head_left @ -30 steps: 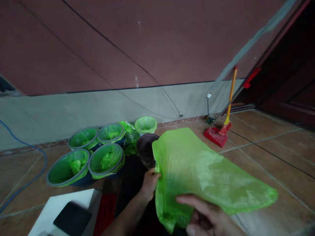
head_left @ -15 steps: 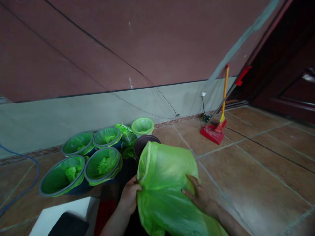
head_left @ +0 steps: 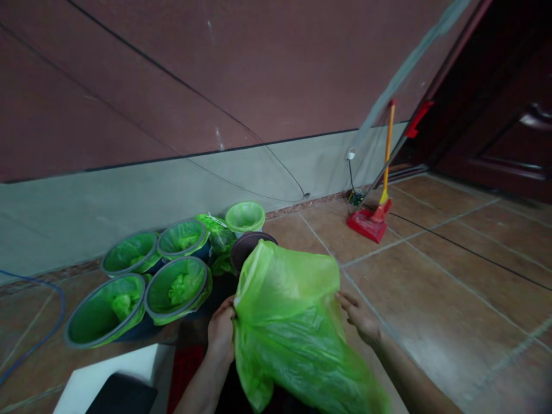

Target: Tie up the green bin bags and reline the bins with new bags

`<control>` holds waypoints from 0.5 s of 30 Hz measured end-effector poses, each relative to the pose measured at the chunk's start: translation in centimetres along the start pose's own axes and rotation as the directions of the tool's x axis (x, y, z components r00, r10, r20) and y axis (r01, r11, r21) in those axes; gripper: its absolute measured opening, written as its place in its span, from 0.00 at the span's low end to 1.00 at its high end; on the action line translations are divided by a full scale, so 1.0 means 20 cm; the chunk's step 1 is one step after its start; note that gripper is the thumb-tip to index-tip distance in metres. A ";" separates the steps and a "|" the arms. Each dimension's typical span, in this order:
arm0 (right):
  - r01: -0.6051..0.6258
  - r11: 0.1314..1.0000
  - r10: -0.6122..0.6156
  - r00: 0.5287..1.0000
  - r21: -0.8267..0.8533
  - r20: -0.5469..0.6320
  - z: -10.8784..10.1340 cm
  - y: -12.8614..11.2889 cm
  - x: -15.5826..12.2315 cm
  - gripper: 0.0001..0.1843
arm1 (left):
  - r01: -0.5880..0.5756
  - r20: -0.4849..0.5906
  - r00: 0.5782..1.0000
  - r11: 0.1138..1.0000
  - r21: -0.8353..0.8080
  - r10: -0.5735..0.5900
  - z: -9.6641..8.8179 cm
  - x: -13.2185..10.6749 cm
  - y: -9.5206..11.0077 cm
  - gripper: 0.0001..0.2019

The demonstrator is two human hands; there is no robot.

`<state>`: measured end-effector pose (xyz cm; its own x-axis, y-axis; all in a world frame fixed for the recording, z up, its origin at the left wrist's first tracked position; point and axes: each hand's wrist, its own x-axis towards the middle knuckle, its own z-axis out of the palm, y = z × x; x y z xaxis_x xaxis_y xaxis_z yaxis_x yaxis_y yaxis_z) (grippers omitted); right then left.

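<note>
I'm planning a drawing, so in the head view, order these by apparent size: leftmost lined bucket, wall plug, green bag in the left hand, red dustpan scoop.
Largest to smallest:
1. Green bag
2. Leftmost lined bucket
3. Red dustpan scoop
4. Wall plug
Apparent size only; distances differ.

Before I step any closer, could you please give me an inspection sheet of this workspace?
Surface: brown tiled floor with pale grout lines.
Job's things: translucent green plastic bag, rumpled, between both hands; four round grey-rimmed bins lined with green plastic, left of it.
Clutter: white box bearing a flat black object; red plastic dustpan and orange-handled broom near the wall.
Grippers: bare left hand grips the bag's left edge; bare right hand, fingers extended, at its right side, contact unclear.
Cables: blue cable or hose on the floor, far left; black floor cable, right.
Surroundings: maroon wall with grey lower band; dark red panelled door, right.
</note>
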<state>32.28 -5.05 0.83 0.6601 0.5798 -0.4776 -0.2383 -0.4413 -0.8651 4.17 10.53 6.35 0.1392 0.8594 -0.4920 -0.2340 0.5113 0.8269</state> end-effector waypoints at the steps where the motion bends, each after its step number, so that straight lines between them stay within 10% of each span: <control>1: -0.047 0.999 0.045 0.998 0.024 0.050 0.01 0.02 0.02 0.31 | -0.013 -0.035 0.999 1.000 0.004 0.013 0.00 0.00 0.00 0.17; 8: -0.429 0.874 0.246 0.796 0.229 0.553 0.17 0.17 0.06 0.18 | -0.135 -0.082 0.986 0.986 0.096 0.143 -0.02 0.01 0.03 0.17; 15: -0.186 0.948 0.096 0.942 0.260 0.321 -0.13 0.03 0.12 0.18 | -0.192 0.023 0.981 0.981 0.001 0.192 -0.12 0.07 0.14 0.22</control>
<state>35.66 -5.73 -0.53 0.3700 0.7239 -0.5824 -0.5338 -0.3474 -0.7710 1.45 13.12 7.27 0.1137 0.9412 -0.3182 -0.2552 0.3372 0.9062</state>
